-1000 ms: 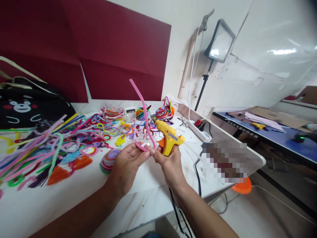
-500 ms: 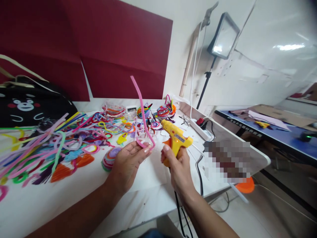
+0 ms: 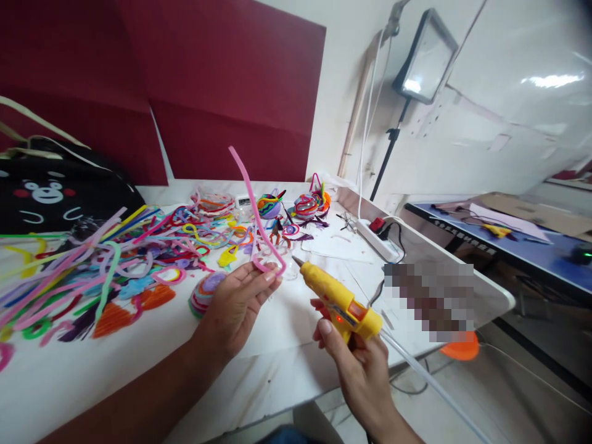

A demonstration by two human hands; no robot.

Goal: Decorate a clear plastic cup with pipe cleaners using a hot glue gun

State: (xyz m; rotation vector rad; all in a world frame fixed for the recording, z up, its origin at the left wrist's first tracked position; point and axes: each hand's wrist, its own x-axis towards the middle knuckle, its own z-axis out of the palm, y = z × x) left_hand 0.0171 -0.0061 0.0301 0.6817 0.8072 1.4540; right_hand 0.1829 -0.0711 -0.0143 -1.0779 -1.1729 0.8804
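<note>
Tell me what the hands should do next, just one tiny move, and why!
Probably ease the nozzle of the glue gun to the bend in the pink strip. The right hand holds the gun, its red light on, with the nozzle pointing near that bend but seemingly not touching, while the left hand pinches the strip.

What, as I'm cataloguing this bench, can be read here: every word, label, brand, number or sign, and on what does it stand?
No text can be read with certainty.
Blue table, front edge: a row of white characters, too blurred to quote.
Yellow glue gun: a small label near its red light, too small to read.
Black bag: a printed cartoon face, no lettering visible.
</note>
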